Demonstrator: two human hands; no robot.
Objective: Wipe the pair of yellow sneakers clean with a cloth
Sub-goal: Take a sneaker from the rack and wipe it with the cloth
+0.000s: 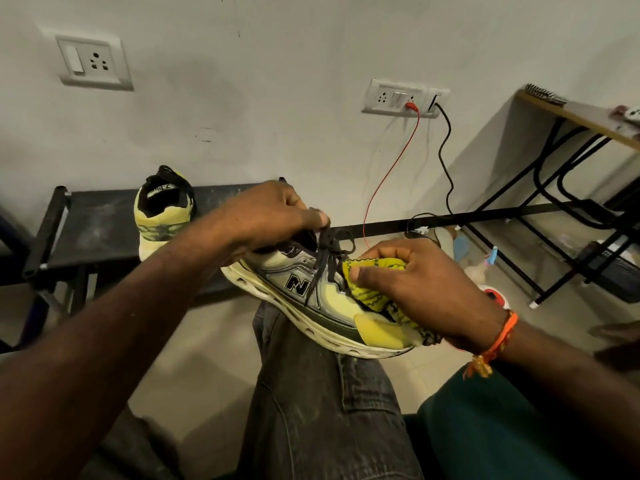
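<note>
- You're mid-wipe on one sneaker (311,296) resting on your knee (311,358): left hand (273,213) grips its collar, right hand (415,289) pinches the yellow cloth (374,275) against the tongue area
- Long axis runs diagonal, heel upper-left, toe lower-right (toward you)
- Next, probably the toe, then the other sneaker (162,213) on the black bench (90,220)

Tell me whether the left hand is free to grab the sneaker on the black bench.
Probably not yet: the left hand grips the sneaker on the knee. The path to the second sneaker on the bench looks open.
</note>
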